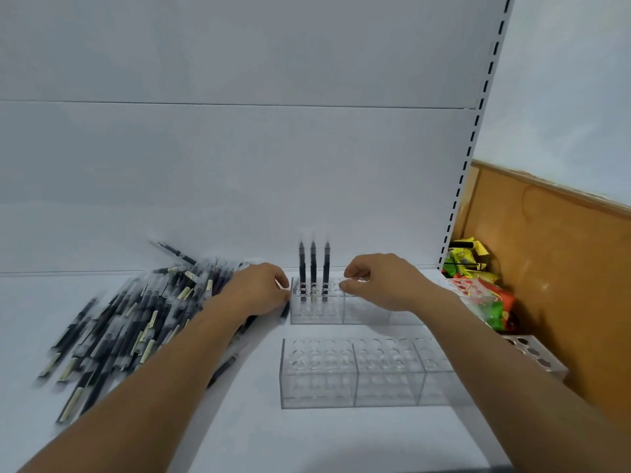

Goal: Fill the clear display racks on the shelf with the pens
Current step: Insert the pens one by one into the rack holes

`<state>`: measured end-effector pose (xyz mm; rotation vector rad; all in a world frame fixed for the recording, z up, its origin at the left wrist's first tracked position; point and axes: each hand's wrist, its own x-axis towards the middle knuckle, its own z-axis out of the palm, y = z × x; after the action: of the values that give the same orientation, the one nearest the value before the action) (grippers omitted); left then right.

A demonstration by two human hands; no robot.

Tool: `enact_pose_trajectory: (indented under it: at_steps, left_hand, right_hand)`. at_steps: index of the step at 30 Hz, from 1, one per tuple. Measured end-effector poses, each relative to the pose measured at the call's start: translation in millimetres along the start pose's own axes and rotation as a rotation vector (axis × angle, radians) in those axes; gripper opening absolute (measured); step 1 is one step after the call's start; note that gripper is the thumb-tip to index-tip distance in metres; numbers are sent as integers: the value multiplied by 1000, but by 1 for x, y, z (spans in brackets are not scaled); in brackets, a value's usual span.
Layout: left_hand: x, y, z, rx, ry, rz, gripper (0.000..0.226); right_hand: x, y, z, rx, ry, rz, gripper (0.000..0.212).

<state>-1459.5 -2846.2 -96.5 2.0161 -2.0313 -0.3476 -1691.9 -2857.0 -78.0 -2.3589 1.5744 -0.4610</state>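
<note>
Hands (pixel 259 289) (pixel 379 279) at far rack (pixel 317 316) — left by its edge.

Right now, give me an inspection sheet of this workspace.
Surface: white shelf.
Job's things: far rack holds three upright pens; near rack has none; third rack at the right edge; loose pens piled at left.
Clutter: snack packets at right.
Hands: left hand at far rack's left end, right hand over its top; grip unclear.
Cables: nothing seen.
Surroundings: white back panel, wooden board at right.
</note>
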Motion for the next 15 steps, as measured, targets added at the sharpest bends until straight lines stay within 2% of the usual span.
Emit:
enact_pose_trajectory:
  at_steps: [10,15]
  left_hand:
    - [4,13,-6,132,-126,-50,5]
    - [3,2,-8,-31,-55,-77,12]
  right_hand:
    - [-1,1,1,-14,9,5,32]
    - [-9,-7,-8,-80,53,-17,33]
